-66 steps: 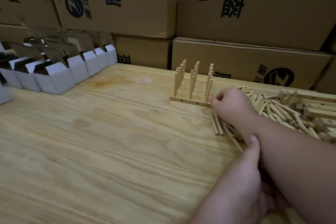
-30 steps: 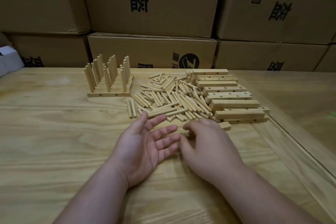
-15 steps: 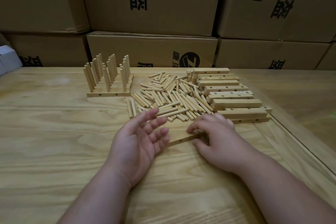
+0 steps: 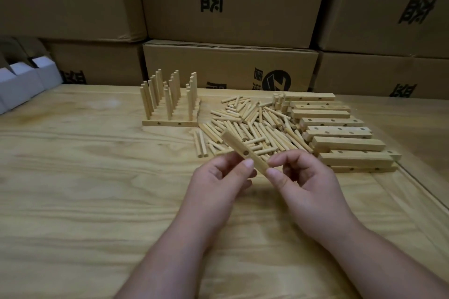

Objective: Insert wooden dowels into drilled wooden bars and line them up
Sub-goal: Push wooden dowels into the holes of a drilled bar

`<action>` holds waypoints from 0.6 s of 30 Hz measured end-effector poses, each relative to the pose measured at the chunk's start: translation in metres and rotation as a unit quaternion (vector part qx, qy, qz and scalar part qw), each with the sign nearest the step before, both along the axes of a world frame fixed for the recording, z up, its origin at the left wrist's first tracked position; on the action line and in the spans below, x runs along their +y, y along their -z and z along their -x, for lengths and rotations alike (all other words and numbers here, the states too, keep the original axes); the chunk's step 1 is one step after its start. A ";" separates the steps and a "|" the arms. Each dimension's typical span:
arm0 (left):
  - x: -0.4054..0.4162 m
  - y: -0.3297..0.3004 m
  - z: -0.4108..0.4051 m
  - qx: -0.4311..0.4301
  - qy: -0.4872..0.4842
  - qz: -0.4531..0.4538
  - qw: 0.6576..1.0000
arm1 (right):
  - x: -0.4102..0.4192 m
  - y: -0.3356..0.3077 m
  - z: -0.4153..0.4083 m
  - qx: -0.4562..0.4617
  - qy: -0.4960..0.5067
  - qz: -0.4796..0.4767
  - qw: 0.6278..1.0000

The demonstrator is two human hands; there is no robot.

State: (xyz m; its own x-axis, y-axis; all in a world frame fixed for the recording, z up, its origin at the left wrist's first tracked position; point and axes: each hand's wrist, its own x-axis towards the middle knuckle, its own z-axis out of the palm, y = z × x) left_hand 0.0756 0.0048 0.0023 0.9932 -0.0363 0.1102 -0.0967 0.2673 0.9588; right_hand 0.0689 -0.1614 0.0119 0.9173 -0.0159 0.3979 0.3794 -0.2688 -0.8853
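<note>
**A:** Wide shot first: a wall of stacked cardboard boxes (image 4: 230, 2) with black printed characters fills the back, and in front of it runs the pale wooden table (image 4: 85, 201). What sits on it?

**B:** Biggest cluster is on the right, a stack of drilled bars (image 4: 340, 133), each lying flat with its long axis running left to right, holes showing on several faces. Just left of that, touching its edge, a loose heap of dowels (image 4: 247, 126) lying every which way, most angled away from the camera.

**A:** And the far left of that group?

**B:** The finished bars (image 4: 170, 114), lined up side by side, their dowels standing upright in three rows. At the far left edge of the table, some white folded cartons (image 4: 21, 80).

**A:** Now the hands.

**B:** Both are raised over the table, in front of the dowel heap. The left hand (image 4: 218, 182) pinches a single bar (image 4: 245, 153) near its middle, thumb on top, fingers curled beneath. The right hand (image 4: 306, 182) pinches the near end, thumb and forefinger closed on it, other fingers curled.

**A:** Which way is that bar pointing?

**B:** Its long axis runs diagonally: near end low at the right hand, far end pointing up and away to the left, toward the finished group. One drilled hole faces the camera, just beside the left thumb.
</note>
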 end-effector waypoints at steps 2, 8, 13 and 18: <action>0.000 0.000 0.000 0.001 -0.011 -0.015 1.000 | 0.002 0.000 0.002 -0.010 -0.010 0.001 1.000; 0.011 -0.011 -0.007 0.055 -0.155 0.165 0.973 | -0.003 0.005 -0.002 -0.057 0.070 0.123 0.988; 0.017 -0.014 -0.008 0.088 -0.206 0.197 0.954 | -0.002 -0.006 -0.036 -0.071 0.085 0.307 0.945; 0.017 -0.013 -0.010 0.097 -0.206 0.197 0.953 | 0.009 -0.027 -0.085 -0.057 0.020 0.534 0.843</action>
